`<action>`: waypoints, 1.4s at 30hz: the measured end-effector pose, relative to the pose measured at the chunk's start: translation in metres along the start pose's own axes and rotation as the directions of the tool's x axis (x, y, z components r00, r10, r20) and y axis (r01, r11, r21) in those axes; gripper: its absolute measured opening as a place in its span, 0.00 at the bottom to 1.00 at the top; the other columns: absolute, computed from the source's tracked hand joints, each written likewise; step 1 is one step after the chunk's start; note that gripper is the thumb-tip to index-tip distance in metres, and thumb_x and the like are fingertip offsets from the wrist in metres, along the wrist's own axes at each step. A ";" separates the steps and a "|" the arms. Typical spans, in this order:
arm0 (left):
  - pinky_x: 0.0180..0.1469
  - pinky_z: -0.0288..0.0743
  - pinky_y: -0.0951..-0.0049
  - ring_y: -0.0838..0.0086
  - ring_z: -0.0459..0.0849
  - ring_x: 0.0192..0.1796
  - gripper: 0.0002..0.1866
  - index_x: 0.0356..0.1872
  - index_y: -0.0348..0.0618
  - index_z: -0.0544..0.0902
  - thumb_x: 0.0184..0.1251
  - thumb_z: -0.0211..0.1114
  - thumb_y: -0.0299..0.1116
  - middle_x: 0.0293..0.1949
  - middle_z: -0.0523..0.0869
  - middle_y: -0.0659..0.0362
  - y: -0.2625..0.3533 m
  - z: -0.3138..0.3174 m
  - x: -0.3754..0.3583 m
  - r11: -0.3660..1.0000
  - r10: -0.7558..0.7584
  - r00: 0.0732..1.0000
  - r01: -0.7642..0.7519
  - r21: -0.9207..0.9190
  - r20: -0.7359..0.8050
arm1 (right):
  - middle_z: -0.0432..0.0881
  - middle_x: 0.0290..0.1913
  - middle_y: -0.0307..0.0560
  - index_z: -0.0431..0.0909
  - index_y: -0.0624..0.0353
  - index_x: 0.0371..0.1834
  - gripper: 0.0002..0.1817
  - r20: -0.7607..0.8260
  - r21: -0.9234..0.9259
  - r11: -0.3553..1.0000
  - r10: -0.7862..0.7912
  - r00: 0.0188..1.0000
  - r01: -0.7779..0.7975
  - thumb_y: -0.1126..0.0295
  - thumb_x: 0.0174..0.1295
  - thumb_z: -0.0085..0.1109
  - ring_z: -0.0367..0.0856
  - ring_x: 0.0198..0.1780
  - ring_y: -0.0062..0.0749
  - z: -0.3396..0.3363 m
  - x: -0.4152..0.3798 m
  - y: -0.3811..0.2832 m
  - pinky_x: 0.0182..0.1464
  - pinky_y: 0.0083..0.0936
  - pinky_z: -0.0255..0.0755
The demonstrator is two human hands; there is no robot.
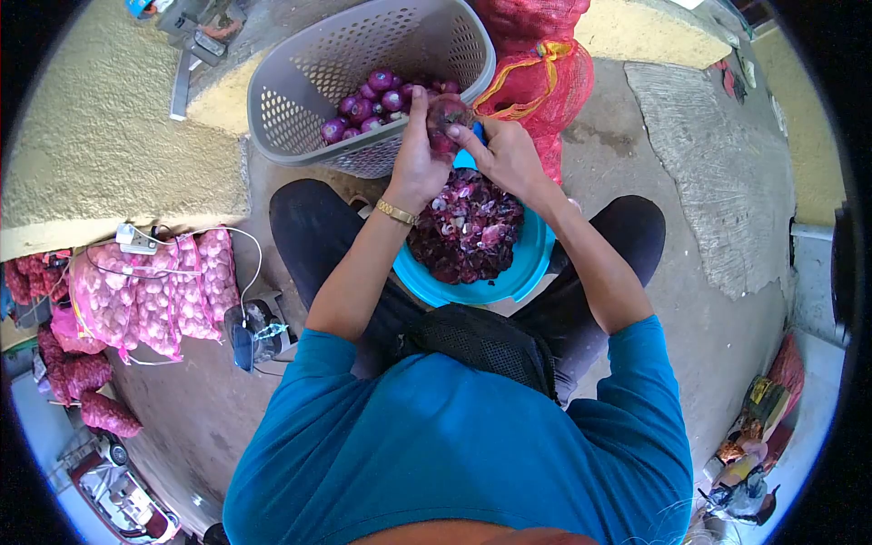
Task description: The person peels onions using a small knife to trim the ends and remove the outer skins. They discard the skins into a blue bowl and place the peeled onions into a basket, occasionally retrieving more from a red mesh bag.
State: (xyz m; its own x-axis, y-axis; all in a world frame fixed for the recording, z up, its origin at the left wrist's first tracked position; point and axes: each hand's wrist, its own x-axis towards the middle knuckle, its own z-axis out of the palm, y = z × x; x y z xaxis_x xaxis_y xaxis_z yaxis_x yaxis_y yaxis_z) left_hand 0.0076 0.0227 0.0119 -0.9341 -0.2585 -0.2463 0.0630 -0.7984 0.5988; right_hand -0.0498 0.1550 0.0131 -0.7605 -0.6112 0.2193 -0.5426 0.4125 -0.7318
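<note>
While the left hand (420,154) cups an onion (445,120) near crate (283,113) and basin (538,256), the right hand (512,160) grips a blue tool (479,133) (possibly a knife), thumb pressed to the onion, presumably for control; basin sits between the knees (302,207), likely to catch skins (472,227); no writing legible
</note>
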 end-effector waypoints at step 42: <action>0.56 0.75 0.68 0.72 0.81 0.48 0.23 0.53 0.39 0.75 0.79 0.44 0.50 0.46 0.83 0.56 -0.023 0.003 0.003 0.884 0.436 0.900 -0.430 0.184 0.009 | 0.71 0.17 0.49 0.75 0.71 0.25 0.36 0.112 0.375 0.903 0.181 0.977 -0.210 0.41 0.70 0.48 0.67 0.23 0.24 0.018 0.000 0.006 0.27 0.35 0.67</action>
State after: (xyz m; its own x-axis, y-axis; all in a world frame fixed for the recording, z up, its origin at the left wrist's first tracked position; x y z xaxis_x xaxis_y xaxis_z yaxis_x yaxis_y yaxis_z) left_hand 0.0026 0.0426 -0.0002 -0.8164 -0.5756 0.0460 0.3924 -0.4945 0.7756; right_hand -0.0473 0.1454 -0.0028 -0.8011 -0.5984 0.0093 -0.1959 0.2476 -0.9489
